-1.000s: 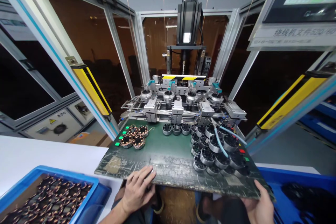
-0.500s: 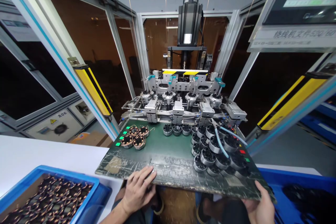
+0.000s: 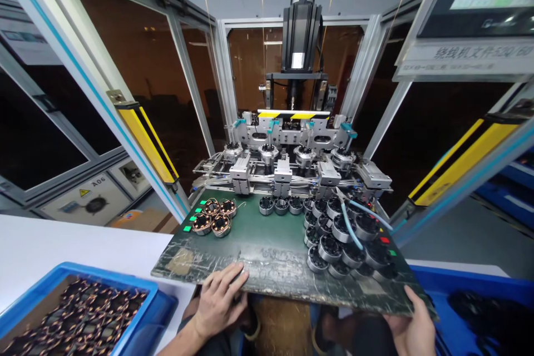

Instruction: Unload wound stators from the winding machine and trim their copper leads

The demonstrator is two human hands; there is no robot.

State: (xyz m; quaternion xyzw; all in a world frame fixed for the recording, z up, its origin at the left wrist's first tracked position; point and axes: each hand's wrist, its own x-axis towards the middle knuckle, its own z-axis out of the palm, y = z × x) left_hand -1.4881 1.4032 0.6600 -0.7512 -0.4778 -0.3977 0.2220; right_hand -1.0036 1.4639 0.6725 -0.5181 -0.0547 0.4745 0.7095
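My left hand (image 3: 221, 295) lies on the front edge of a worn green work board (image 3: 258, 247), its fingers stretched out and holding nothing. At the board's right front corner, my right hand (image 3: 415, 325) grips the edge, thumb on top and fingers partly hidden below. Several wound stators with copper wire (image 3: 221, 225) sit on the left of the board. Bare stator cores (image 3: 317, 259) are grouped and partly stacked on the right, with a short row of three (image 3: 281, 206) at the back. Blue-handled pliers (image 3: 352, 228) lie across the stack.
Behind the board stands a winding machine (image 3: 283, 169) holding several cores under a black motor (image 3: 302, 33). Yellow sensor bars (image 3: 146, 142) flank it. A blue bin (image 3: 156, 295) of wound stators is at left; another blue bin (image 3: 492, 283) with dark parts is at right.
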